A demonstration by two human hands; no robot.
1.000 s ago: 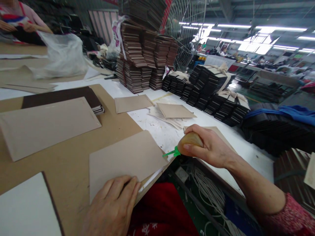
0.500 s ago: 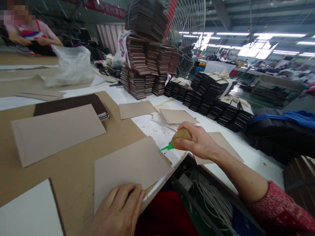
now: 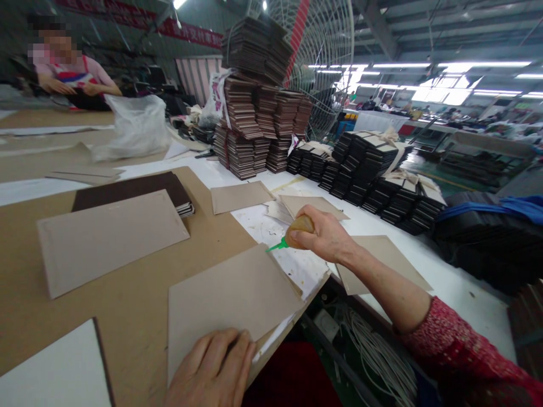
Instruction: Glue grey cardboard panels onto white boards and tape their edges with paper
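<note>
My right hand [image 3: 322, 232] is wrapped round an amber glue bottle [image 3: 300, 230] with a green nozzle. The nozzle's tip points down and left, at the far right corner of a beige board [image 3: 233, 299] on the near part of the table. On the near edge of that board my left hand [image 3: 214, 367] lies flat, fingers stretched out. Another beige board [image 3: 114, 240] rests to the left, partly over a stack of dark brown boards [image 3: 131, 189]. A white board with a dark edge [image 3: 55, 367] lies at the lower left.
Tall bundles of brown boards [image 3: 250, 124] stand at the back before a large fan [image 3: 326, 68]. Bundled black boards [image 3: 365, 169] line the right. Several beige pieces lie nearby. A clear plastic bag [image 3: 136, 124] sits far left, near a co-worker [image 3: 76, 79]. Cables [image 3: 377, 350] hang below the table edge.
My right hand has moved the glue bottle's nozzle away from me along the board's right edge to its far corner. My left hand stays on the board. The view has shifted slightly.
</note>
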